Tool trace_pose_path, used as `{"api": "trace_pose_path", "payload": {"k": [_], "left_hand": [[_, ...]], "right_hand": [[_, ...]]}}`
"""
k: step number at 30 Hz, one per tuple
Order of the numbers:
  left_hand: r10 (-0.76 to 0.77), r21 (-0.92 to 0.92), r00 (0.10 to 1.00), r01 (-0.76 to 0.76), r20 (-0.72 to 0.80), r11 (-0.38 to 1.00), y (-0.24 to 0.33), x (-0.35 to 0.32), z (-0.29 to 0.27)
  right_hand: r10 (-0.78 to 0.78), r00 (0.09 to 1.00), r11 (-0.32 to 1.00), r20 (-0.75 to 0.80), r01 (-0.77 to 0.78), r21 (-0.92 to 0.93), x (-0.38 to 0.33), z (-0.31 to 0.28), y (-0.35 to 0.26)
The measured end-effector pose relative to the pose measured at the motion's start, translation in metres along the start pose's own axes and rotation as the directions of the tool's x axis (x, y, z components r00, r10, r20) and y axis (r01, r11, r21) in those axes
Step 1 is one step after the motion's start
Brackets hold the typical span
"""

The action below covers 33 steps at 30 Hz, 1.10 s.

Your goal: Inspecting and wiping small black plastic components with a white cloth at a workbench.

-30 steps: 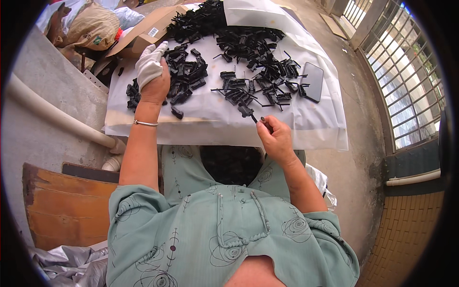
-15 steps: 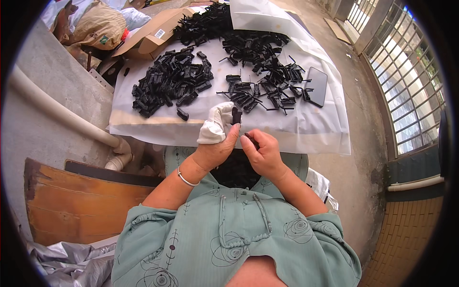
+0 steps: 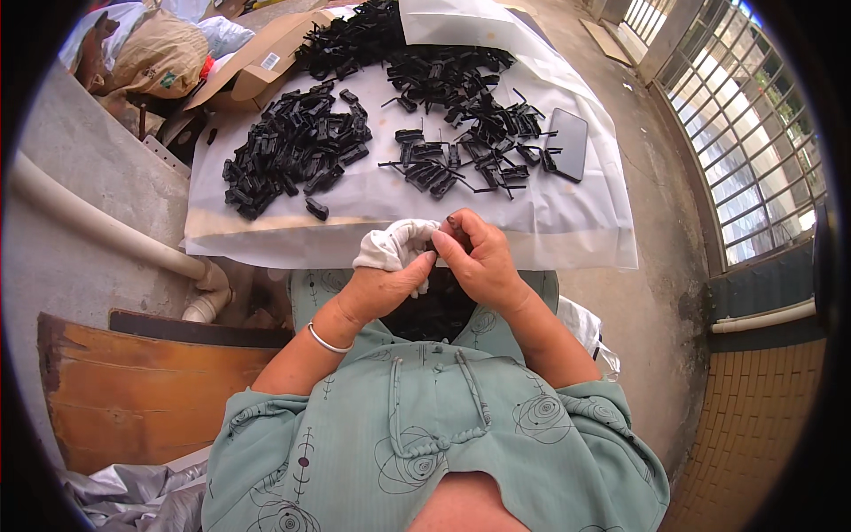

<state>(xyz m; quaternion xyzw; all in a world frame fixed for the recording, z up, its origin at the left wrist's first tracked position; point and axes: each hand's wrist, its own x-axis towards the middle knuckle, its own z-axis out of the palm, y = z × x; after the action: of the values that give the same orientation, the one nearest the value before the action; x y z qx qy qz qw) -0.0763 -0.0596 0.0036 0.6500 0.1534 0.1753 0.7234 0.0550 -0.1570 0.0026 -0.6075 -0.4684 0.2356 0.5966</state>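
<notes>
My left hand (image 3: pixel 390 266) has a white glove over its fingers, with the thumb bare. It pinches a small black plastic part (image 3: pixel 433 249), mostly hidden by the fingers. My bare right hand (image 3: pixel 481 259) meets it at the fingertips, thumb against the part, and a small dark piece (image 3: pixel 457 233) shows under its curled fingers. Both hands are closed, just off the near edge of the table. Beyond them lie a heap of black plastic parts (image 3: pixel 297 146) on the left and a looser group with thin rods sticking out (image 3: pixel 434 168) on the right.
White sheeting (image 3: pixel 372 191) covers the table, its far right corner folded over. A dark phone (image 3: pixel 567 146) lies at the right. An opened cardboard box (image 3: pixel 257 66) and bags (image 3: pixel 164 58) are at the back left. Dark contents (image 3: pixel 430 315) show between my knees.
My hands have come together at the fingertips. The left has tipped down, bringing the upright black part low between both hands; the right has risen slightly. The whole view has shifted a little.
</notes>
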Motion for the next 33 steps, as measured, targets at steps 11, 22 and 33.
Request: {"api": "trace_pose_path", "payload": {"k": [11,22,33], "left_hand": [[0.038,0.169,0.986,-0.01,-0.162,0.986,-0.008,-0.001,-0.002],[0.394,0.465,0.905,-0.281,-0.163,0.839,-0.017,0.001,0.003],[0.027,-0.024,0.975,-0.033,-0.222,0.999,0.001,0.006,-0.008]], "right_hand": [[0.032,0.977,0.995,0.212,-0.012,-0.095,-0.003,-0.002,0.0],[0.068,0.997,0.997,0.045,-0.069,0.038,-0.007,0.021,0.027],[-0.082,0.988,0.966,0.132,0.112,-0.234,-0.001,-0.01,0.017]]}}
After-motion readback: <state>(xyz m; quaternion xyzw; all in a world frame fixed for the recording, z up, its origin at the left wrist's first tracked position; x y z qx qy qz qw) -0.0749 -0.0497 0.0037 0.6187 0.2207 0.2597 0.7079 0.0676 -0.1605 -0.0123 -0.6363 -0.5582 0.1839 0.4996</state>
